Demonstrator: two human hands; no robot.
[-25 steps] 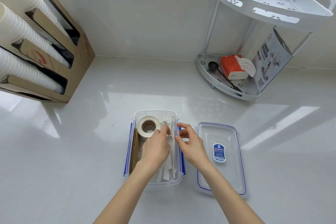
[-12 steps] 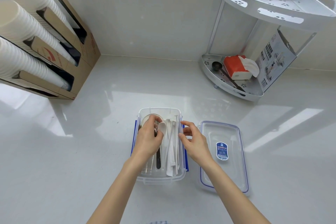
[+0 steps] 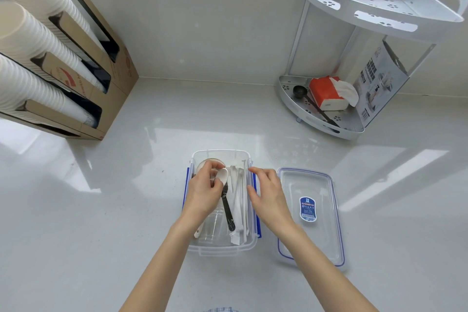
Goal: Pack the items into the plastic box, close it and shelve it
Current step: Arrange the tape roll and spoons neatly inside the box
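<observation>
The clear plastic box [image 3: 220, 248] with blue latches stands open on the white counter, right in front of me. Its clear lid [image 3: 311, 235] lies flat just to the right of it. Inside the box lie a tape roll [image 3: 202, 162] in the far left corner, a white spoon [image 3: 223, 175], a black fork [image 3: 228, 210] and several white wrapped straws [image 3: 240, 197]. My left hand [image 3: 205, 192] is down in the box, covering most of the roll, with thumb and forefinger pinching the spoon's bowl. My right hand [image 3: 268, 195] hovers over the box's right rim, fingers spread and holding nothing.
A cardboard dispenser [image 3: 111, 76] with stacks of white paper cups [image 3: 38, 40] stands at the left against the wall. At the back right a white two-tier corner rack [image 3: 354, 132] holds a red tissue pack [image 3: 326, 94], a black scoop [image 3: 298, 91] and a printed carton [image 3: 379, 83].
The tape roll, upright in my left hand a second ago, now lies flat in the box's far corner. The white spoon has shifted farther in. My right hand has opened slightly.
</observation>
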